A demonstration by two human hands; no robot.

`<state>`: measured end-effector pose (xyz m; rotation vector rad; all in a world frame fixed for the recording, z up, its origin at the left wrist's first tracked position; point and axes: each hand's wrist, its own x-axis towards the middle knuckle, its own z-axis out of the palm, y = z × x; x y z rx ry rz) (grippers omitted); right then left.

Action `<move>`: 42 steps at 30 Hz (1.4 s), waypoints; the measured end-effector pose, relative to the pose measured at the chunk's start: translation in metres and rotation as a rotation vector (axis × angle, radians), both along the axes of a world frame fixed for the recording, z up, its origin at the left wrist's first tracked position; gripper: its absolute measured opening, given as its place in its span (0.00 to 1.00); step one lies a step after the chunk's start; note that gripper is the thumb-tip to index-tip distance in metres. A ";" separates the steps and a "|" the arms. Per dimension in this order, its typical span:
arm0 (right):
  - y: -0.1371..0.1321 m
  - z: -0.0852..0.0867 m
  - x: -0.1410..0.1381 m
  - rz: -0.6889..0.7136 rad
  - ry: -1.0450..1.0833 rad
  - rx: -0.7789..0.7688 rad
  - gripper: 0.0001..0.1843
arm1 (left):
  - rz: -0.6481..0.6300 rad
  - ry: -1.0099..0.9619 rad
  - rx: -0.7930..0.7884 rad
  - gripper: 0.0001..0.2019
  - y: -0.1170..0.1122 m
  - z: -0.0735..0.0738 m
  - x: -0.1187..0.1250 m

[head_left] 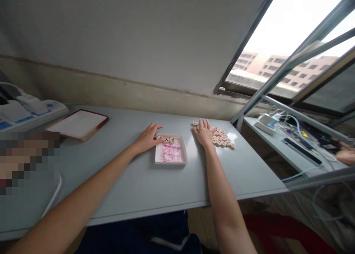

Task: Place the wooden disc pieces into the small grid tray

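A shallow white box (171, 163) sits mid-table, with pink lines drawn across the sheet in its bottom. Along its back wall lies a short row of round wooden game pieces (172, 139) with dark characters. My left hand (148, 138) is at the box's back left corner, thumb over the leftmost piece and the other fingers apart from it beyond the wall; whether the thumb presses the piece I cannot tell. Palm down and fingers spread, my right hand (204, 133) rests over the left part of a cluster of similar wooden pieces (222, 139), hiding some of them.
A white board with a reddish-brown frame (80, 124) lies left on the grey table (133, 189), near a power strip (58, 108). A metal post (249, 105) rises at the right. Beyond it, another desk (266, 143) bears cables and devices, with part of another person at its edge.
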<state>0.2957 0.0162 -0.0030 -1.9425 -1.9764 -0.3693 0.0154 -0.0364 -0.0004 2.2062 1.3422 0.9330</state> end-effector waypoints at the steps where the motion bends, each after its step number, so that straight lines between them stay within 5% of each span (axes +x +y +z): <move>1: 0.001 -0.001 -0.001 0.011 -0.018 -0.014 0.27 | 0.004 0.037 -0.004 0.23 -0.001 0.000 0.002; 7: 0.002 0.002 -0.007 0.086 -0.031 0.051 0.16 | 0.044 0.084 0.003 0.20 -0.001 -0.003 0.006; 14: -0.006 0.022 -0.013 0.278 0.202 0.059 0.13 | 0.046 -0.065 0.013 0.11 0.008 0.002 -0.007; 18: -0.024 0.047 -0.023 0.500 0.396 -0.122 0.16 | -0.029 -0.078 -0.098 0.11 0.009 0.001 -0.010; 23: -0.043 0.065 -0.037 0.820 0.263 -0.504 0.13 | -0.014 -0.070 -0.113 0.12 0.009 0.000 -0.008; 30: -0.044 0.052 -0.042 0.661 0.007 -0.424 0.11 | 0.000 -0.002 -0.088 0.12 0.010 0.001 -0.006; 42: -0.041 0.046 -0.049 0.631 0.033 -0.309 0.08 | 0.003 0.012 -0.100 0.12 0.009 0.002 -0.005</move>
